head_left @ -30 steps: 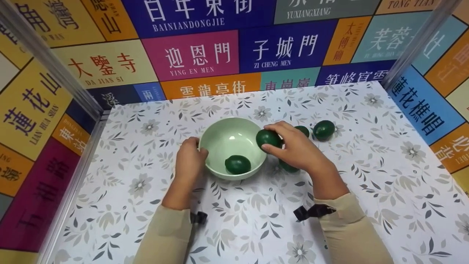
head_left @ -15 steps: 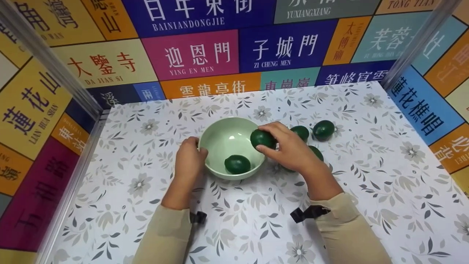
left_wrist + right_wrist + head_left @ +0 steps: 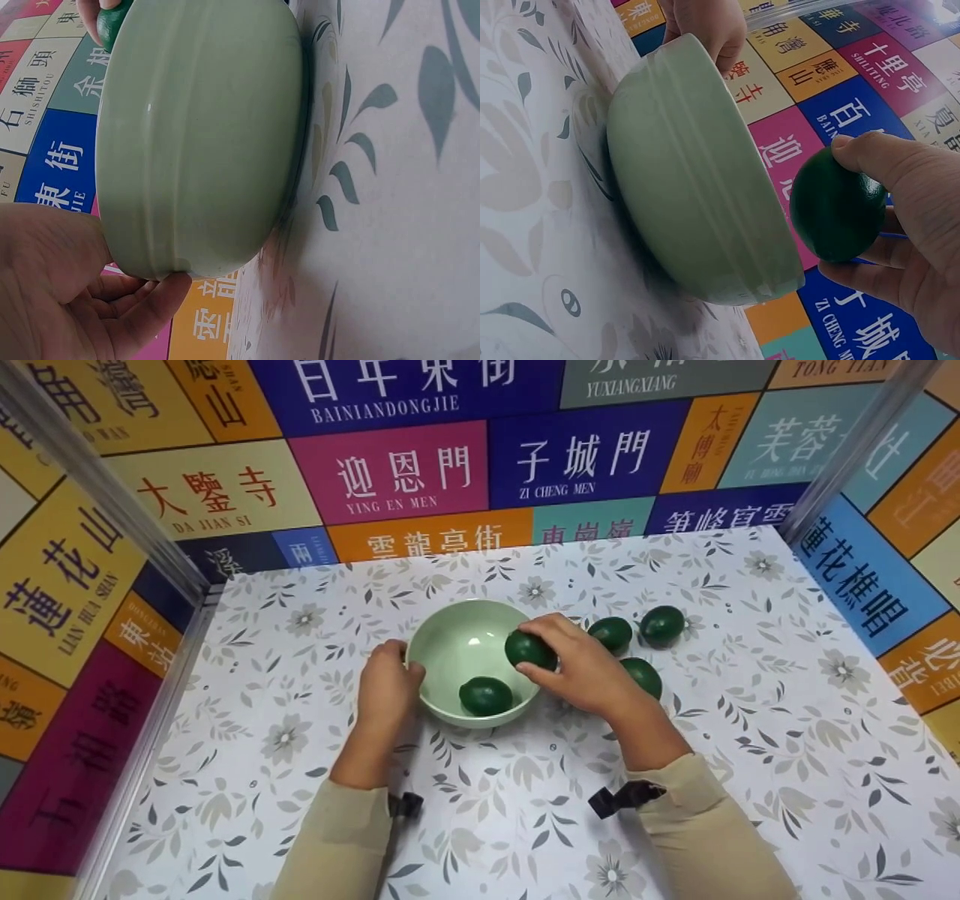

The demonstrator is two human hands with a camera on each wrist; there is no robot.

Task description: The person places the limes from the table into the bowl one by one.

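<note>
Fingers (image 3: pixel 866 280) clamped round a fruit (image 3: pixel 527 651), the right hand (image 3: pixel 581 667) has edged it over the bowl's (image 3: pixel 450 641) rim, left hand (image 3: pixel 384 690) pinching opposite: over, not yet in!

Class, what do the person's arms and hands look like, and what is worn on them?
The left sleeve and right sleeve are plain beige. Black straps show at both cuffs. The left hand and right hand are bare, without gloves.

The bowl (image 3: pixel 459 646) is smooth and glossy (ceramic or plastic, unclear), the green fruit (image 3: pixel 837 208) shiny, the sleeves (image 3: pixel 330 836) matt cloth.
</note>
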